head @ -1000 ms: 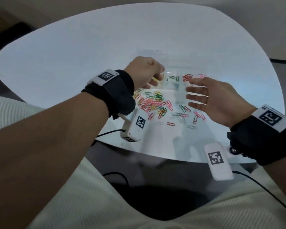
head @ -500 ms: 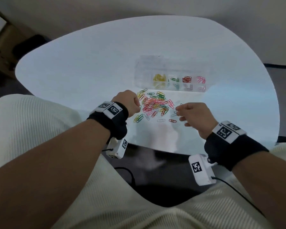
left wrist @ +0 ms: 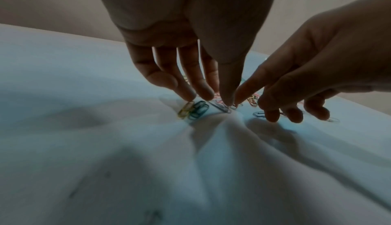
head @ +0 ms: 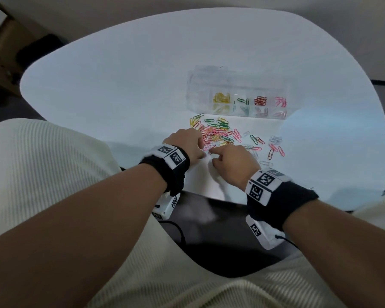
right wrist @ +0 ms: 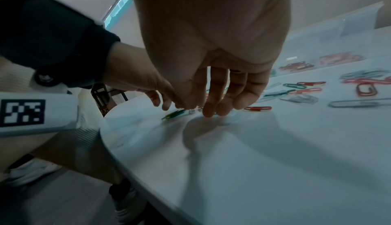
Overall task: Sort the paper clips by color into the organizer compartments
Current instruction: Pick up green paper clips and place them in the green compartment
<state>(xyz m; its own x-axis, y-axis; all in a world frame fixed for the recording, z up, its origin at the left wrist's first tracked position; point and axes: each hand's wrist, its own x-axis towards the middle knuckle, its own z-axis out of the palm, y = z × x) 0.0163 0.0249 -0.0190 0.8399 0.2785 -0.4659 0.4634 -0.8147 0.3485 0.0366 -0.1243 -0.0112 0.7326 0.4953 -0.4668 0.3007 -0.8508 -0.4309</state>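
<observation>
Sorting in progress — early to middle stage, by the look of the counter (head: 120,70). The clear organizer (head: 238,94) already holds small sorted groups in four compartments: yellow clips (head: 221,98) at its left, then green clips (head: 243,100), red clips (head: 260,101) and pink clips (head: 281,102) at its right. The larger share remains unsorted: a mixed pile of paper clips (head: 218,134) lies just in front of the organizer, with loose strays trailing from it toward the organizer's right end. Both hands work the near edge of this pile. The left hand (head: 187,144) has its fingertips (left wrist: 206,93) lowered onto clips, thumb meeting forefinger; whether a clip is actually pinched cannot be told. The right hand (head: 233,163) points its forefinger into the same spot, other fingers loosely curled — nothing visibly held.
</observation>
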